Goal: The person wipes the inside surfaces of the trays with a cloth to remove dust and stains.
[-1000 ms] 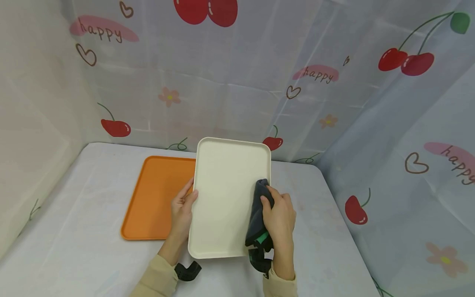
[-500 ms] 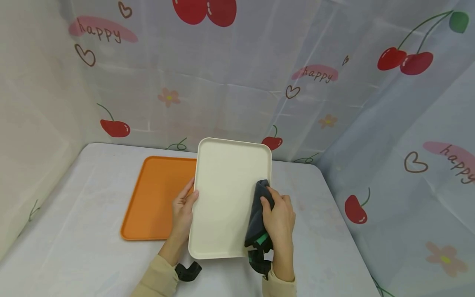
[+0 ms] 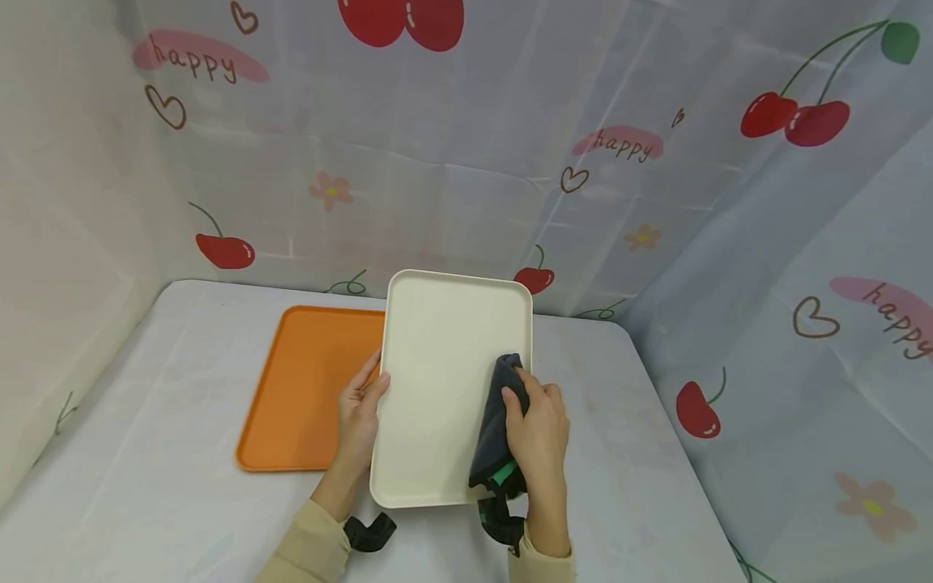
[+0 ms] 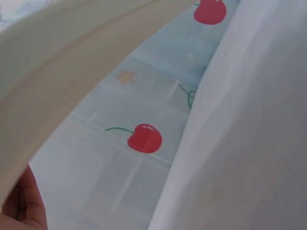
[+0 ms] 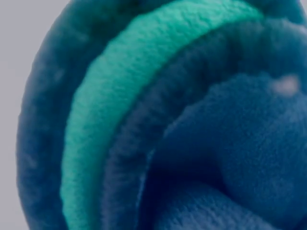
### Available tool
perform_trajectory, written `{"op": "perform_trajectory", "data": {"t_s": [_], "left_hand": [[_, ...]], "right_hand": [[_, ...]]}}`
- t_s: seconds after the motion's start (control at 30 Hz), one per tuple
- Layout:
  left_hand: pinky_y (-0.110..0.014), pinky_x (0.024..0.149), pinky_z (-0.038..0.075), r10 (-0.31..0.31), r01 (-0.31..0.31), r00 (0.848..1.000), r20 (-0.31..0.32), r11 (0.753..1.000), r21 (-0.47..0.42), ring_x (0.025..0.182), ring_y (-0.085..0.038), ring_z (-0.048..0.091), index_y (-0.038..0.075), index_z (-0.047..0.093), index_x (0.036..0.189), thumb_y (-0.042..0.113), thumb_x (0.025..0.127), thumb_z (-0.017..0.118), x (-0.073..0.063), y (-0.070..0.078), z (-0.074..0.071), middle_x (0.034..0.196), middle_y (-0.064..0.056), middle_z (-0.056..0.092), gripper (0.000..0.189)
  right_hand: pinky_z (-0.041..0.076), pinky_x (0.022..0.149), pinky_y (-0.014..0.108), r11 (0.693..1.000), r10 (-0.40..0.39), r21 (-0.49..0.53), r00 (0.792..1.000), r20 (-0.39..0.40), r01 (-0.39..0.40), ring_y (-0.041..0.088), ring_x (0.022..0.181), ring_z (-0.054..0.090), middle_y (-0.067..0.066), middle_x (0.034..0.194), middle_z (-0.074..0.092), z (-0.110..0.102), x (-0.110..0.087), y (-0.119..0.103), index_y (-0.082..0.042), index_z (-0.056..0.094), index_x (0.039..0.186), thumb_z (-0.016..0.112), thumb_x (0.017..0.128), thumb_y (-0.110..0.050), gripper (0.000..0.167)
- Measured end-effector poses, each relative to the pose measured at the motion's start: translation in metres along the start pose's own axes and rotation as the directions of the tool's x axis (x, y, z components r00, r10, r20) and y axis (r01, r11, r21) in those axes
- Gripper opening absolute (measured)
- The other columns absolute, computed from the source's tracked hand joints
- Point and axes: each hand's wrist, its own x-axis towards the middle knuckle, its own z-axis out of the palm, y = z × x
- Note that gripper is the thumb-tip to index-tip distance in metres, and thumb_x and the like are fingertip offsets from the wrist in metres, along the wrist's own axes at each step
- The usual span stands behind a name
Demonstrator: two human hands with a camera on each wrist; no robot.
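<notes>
A cream rectangular tray [image 3: 445,389] is held tilted up toward the head camera. My left hand [image 3: 359,417] grips its left edge, thumb on the front rim and fingers behind. In my right hand [image 3: 541,425] is a folded dark blue cloth [image 3: 496,429] with a green stripe, lying against the tray's lower right part. The cloth [image 5: 249,129] fills most of the right wrist view in curved folds. Seen from the left wrist, the tray [image 4: 62,76] crosses the upper left, and part of the left hand [image 4: 31,201] shows at the lower left corner.
An orange tray [image 3: 306,397] lies flat on the white-covered table [image 3: 146,453], partly hidden behind the cream tray. A white curtain [image 3: 437,210] printed with cherries, flowers and hearts stands behind and to the right. A plain pale wall [image 3: 66,219] borders the left side.
My right hand has shifted slightly left with the cloth, farther in from the cream tray's right edge. The left hand and both trays have stayed nearly still.
</notes>
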Motion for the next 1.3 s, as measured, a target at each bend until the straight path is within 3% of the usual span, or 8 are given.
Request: {"op": "perform_trajectory", "data": {"t_s": [0.3, 0.93, 1.3], "left_hand": [[-0.027, 0.08, 0.059, -0.019, 0.019, 1.0, -0.012, 1.0, 0.006, 0.095, -0.009, 0.071, 0.012, 0.048, 0.145, 0.015, 0.1, 0.056, 0.0, 0.0, -0.002, 0.115, 0.011, 0.071, 0.046], [-0.027, 0.083, 0.059, -0.01, 0.01, 1.0, 0.011, 1.0, 0.014, 0.1, -0.008, 0.069, 0.011, 0.048, 0.145, 0.015, 0.1, 0.055, -0.001, 0.0, 0.0, 0.121, 0.011, 0.068, 0.045], [-0.028, 0.082, 0.059, -0.001, 0.001, 1.0, 0.008, 1.0, 0.028, 0.099, -0.009, 0.071, 0.009, 0.048, 0.145, 0.013, 0.101, 0.054, -0.002, 0.0, 0.002, 0.113, 0.012, 0.071, 0.045]], "right_hand": [[0.041, 0.059, 0.034, 0.997, -0.056, 0.046, 0.998, 0.017, 0.056, 0.027, 0.073, 0.053, 0.018, 0.096, 0.058, 0.011, -0.008, -0.006, -0.011, 0.065, 0.129, 0.067, 0.093, -0.021, 0.038], [0.039, 0.058, 0.024, 0.985, -0.162, 0.069, 0.986, 0.047, 0.159, 0.016, 0.069, 0.05, 0.01, 0.09, 0.058, 0.022, -0.028, -0.029, -0.015, 0.067, 0.127, 0.071, 0.09, -0.023, 0.038], [0.033, 0.06, 0.023, 0.975, -0.216, 0.071, 0.972, 0.091, 0.21, 0.013, 0.068, 0.047, 0.006, 0.088, 0.057, 0.031, -0.037, -0.044, -0.018, 0.068, 0.126, 0.071, 0.089, -0.024, 0.038]]}}
